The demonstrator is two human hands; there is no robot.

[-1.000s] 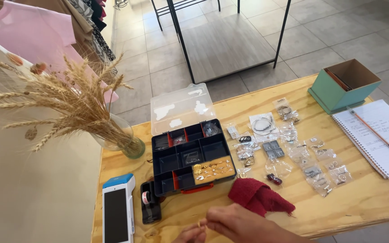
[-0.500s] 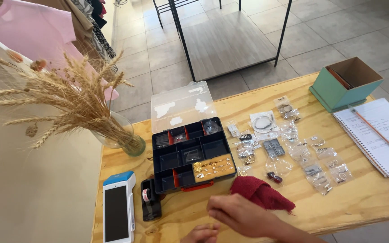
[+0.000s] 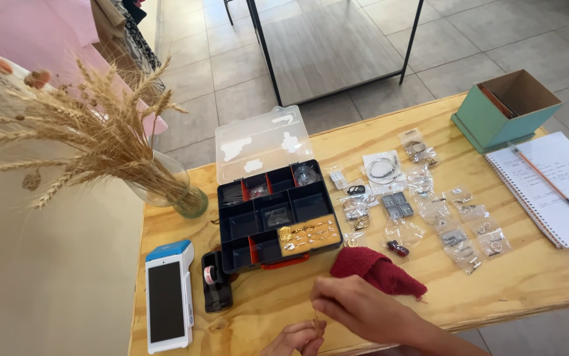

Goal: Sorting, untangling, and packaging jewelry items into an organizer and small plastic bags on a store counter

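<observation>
My right hand (image 3: 358, 307) hovers over the front edge of the wooden table (image 3: 535, 277), fingers curled, just in front of a dark red cloth (image 3: 376, 269). My left hand (image 3: 292, 339) rises from the bottom edge and meets its fingertips. Between the two hands sits a small thin jewellery piece (image 3: 315, 323), pinched by both and too small to make out. Behind them lies an open black organiser box (image 3: 274, 214) with a clear lid (image 3: 261, 142); one of its compartments holds gold pieces (image 3: 309, 235).
Several small clear bags of jewellery (image 3: 429, 211) are spread right of the box. A white card terminal (image 3: 167, 304) and a black tape dispenser (image 3: 216, 282) lie left. A vase of dried wheat (image 3: 175, 191), a teal box (image 3: 505, 109) and a notebook with a pencil (image 3: 558, 188) also stand on the table.
My right hand has slid left and nearer to me, off the red cloth. My left hand has come up to meet it at the table's front edge.
</observation>
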